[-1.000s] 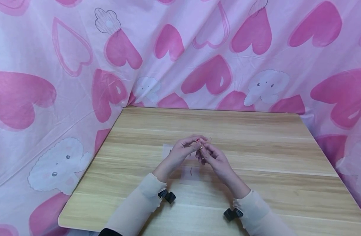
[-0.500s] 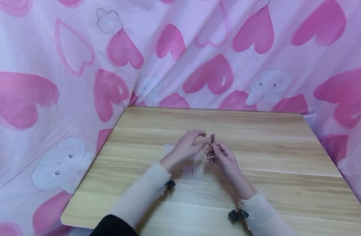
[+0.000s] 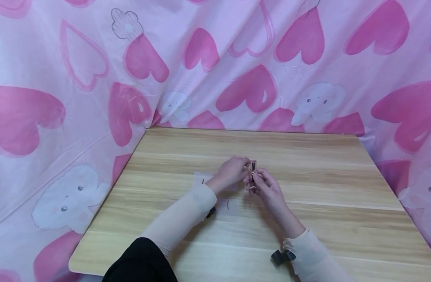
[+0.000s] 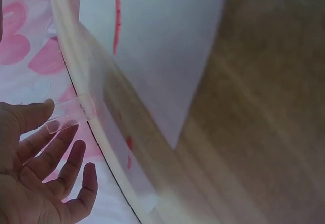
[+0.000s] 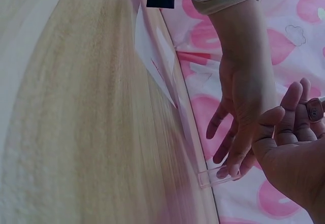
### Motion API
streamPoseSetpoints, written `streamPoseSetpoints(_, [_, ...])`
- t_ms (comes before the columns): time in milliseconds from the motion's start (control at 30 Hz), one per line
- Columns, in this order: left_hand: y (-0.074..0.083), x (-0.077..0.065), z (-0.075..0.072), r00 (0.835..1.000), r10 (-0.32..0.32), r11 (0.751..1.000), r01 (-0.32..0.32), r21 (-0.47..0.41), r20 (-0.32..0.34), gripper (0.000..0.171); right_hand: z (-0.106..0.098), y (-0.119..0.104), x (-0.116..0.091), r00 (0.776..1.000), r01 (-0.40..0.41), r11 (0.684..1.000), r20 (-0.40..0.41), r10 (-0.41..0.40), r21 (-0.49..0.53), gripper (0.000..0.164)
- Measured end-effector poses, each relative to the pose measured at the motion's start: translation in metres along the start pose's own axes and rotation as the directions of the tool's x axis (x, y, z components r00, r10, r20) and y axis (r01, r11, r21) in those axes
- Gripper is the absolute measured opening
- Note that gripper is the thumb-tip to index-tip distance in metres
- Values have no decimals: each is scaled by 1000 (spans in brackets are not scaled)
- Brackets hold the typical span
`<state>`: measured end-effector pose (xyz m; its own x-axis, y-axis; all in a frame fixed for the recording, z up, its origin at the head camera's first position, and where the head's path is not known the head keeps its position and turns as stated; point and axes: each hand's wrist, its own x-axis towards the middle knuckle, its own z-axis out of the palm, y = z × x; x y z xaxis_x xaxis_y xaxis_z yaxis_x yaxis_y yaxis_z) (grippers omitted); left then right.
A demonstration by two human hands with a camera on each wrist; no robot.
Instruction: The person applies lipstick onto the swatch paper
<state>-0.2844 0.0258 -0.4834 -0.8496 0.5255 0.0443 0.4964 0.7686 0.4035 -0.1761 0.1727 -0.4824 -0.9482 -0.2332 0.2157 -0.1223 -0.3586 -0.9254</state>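
Note:
In the head view, my right hand holds a rose-gold lipstick tube upright by its lower part. The end of the tube shows at the right edge of the right wrist view, by the curled fingers. Close to the tube's left side is my left hand. It pinches a clear lipstick cap between thumb and fingertips, while its other fingers stay loosely bent. Apart from the tube, the cap points down toward the table in the right wrist view.
Below the hands lie two white paper pieces, the nearer paper and the farther paper, each with a short red stroke. They rest on a wood-grain table. A pink heart-patterned curtain stands behind and beside it.
The hands were together with a red lipstick tip showing; then the right hand held the tube upright, apart from the left. The left hand has since turned and moved in beside the tube.

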Motion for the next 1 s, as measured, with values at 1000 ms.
streamPoseSetpoints(1000, [0,-46,-81,966,60,765,-207,-610,-253,33,6,2,4,984,-152,974,-115,134,-166,38])
